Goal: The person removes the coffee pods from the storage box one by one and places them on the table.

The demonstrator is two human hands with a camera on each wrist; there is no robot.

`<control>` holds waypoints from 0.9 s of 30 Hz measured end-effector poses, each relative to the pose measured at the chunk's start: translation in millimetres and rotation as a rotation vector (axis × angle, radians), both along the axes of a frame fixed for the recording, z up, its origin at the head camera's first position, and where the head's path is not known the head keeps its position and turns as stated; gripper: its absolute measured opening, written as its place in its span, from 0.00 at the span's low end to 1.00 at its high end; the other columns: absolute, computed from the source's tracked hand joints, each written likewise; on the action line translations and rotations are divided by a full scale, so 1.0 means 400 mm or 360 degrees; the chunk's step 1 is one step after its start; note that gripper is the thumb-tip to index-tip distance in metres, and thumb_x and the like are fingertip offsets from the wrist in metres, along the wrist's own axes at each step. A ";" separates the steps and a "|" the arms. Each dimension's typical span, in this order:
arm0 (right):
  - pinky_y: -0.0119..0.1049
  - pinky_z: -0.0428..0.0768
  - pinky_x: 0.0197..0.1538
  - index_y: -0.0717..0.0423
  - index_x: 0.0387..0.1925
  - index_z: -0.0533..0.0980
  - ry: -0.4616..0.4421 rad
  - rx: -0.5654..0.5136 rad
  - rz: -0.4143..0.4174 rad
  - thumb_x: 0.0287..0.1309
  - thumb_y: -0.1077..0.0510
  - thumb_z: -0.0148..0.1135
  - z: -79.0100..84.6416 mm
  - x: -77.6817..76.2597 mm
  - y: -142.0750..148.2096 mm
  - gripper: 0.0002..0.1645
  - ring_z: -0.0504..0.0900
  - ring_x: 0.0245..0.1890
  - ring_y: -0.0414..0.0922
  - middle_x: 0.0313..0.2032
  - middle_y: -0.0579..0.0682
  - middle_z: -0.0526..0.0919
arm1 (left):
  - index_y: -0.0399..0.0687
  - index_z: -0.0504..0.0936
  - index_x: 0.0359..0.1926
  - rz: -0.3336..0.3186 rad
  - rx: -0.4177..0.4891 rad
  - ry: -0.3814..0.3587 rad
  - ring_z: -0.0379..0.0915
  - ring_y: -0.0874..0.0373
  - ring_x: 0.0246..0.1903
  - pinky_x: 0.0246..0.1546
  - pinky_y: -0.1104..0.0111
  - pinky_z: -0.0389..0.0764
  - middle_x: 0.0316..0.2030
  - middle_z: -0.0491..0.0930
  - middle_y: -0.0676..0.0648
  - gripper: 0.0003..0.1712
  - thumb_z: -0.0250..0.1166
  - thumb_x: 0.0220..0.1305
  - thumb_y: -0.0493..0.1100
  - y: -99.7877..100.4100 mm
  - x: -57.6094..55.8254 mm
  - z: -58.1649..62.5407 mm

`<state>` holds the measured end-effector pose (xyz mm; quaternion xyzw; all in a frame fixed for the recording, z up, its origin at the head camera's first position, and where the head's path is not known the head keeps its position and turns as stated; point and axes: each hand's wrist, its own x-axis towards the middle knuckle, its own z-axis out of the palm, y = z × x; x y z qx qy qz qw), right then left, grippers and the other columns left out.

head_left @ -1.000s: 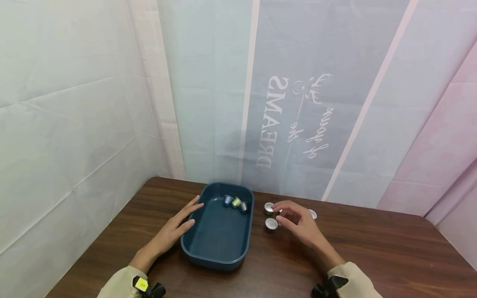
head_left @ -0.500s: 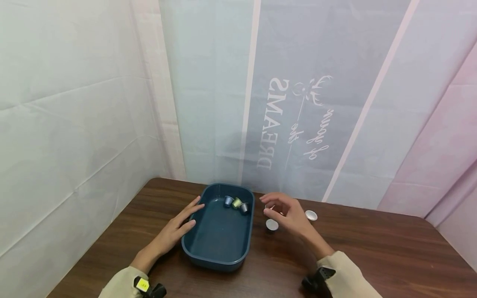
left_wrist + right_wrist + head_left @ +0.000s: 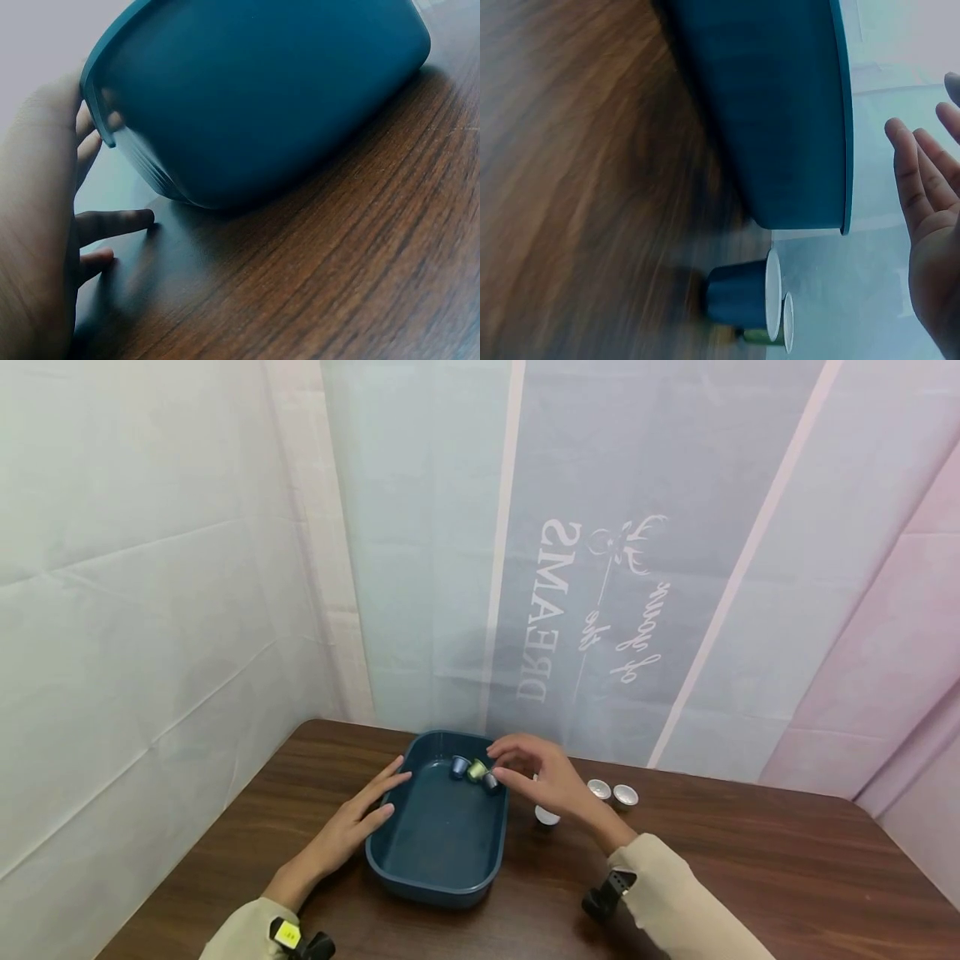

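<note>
Three small, shiny coffee-style capsules, one blue [image 3: 459, 767], one lime green [image 3: 476, 769] and one dark [image 3: 491, 783], lie at the far right of a deep teal rectangular tray with rounded corners [image 3: 442, 839]. Four white-topped capsules [image 3: 626, 795] show to its right on a dark brown wood-grain table [image 3: 765, 860], one mostly hidden. A person's left hand [image 3: 348, 827] rests at the tray's left rim, fingers spread and nearly straight. The right hand [image 3: 543, 774] reaches palm-down over the opposite rim, beside the dark capsule, thumb and fingers apart.
</note>
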<state>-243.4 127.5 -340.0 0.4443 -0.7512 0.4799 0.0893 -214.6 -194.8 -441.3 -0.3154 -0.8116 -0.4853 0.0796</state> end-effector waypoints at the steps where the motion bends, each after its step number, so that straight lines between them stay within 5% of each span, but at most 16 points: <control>1: 0.45 0.81 0.40 0.62 0.47 0.78 -0.0012 0.0004 -0.0001 0.57 0.70 0.62 0.001 -0.004 -0.006 0.15 0.82 0.41 0.55 0.47 0.63 0.79 | 0.46 0.61 0.71 -0.0001 -0.0001 0.0002 0.43 0.43 0.71 0.58 0.35 0.53 0.74 0.46 0.45 0.28 0.49 0.72 0.34 0.000 -0.001 0.000; 12: 0.37 0.80 0.36 0.53 0.49 0.78 -0.0114 0.0298 -0.0091 0.64 0.52 0.61 -0.067 -0.105 -0.050 0.15 0.83 0.40 0.44 0.46 0.49 0.80 | 0.46 0.61 0.71 -0.0008 0.0012 -0.0002 0.43 0.43 0.71 0.58 0.35 0.53 0.74 0.46 0.46 0.28 0.49 0.71 0.33 0.001 -0.003 -0.004; 22: 0.38 0.80 0.37 0.58 0.57 0.73 -0.0359 0.0462 -0.0101 0.70 0.42 0.47 -0.070 -0.143 -0.068 0.28 0.84 0.36 0.51 0.43 0.58 0.83 | 0.46 0.61 0.71 -0.0007 0.0003 -0.0017 0.43 0.43 0.71 0.58 0.35 0.54 0.74 0.46 0.46 0.28 0.49 0.72 0.34 0.001 -0.003 -0.004; 27: 0.38 0.80 0.38 0.58 0.57 0.74 -0.0334 0.0522 -0.0131 0.70 0.42 0.48 -0.068 -0.158 -0.081 0.27 0.84 0.37 0.49 0.45 0.55 0.82 | 0.47 0.61 0.71 -0.0004 -0.0009 -0.0021 0.42 0.45 0.71 0.58 0.35 0.53 0.74 0.46 0.48 0.28 0.49 0.73 0.35 0.001 0.001 0.002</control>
